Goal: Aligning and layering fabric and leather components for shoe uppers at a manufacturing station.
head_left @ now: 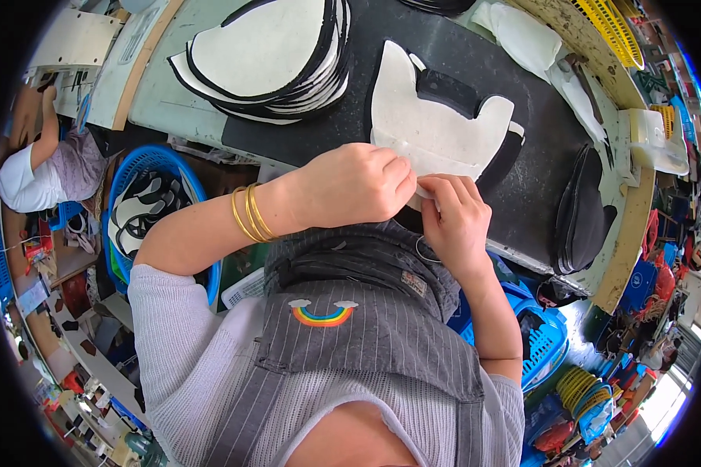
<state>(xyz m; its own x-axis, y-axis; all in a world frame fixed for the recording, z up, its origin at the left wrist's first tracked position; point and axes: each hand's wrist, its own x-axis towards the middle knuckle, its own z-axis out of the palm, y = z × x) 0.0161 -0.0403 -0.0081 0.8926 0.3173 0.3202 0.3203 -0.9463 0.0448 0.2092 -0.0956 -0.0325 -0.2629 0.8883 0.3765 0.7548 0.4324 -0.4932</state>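
Observation:
A white, U-notched shoe-upper piece (436,132) lies on a black mat (288,142), with black pieces of similar outline under it. At its near edge my two hands meet. My left hand (358,185) is closed, knuckles up, with its fingertips pinched at that edge and partly hidden. Thumb and forefinger of my right hand (458,218) pinch a white bit of the same edge, right beside the left fingertips. Left of the mat's middle stands a stack of rounded white pieces with black backing (261,50). A stack of black pieces (580,210) lies at the right.
White cloth or sheeting (518,35) lies at the far right, along the table's raised wooden edge (635,226). Below the table stand a blue basket of cut pieces (117,210) at left and another blue basket (549,350) at right. Another person (39,171) is at far left.

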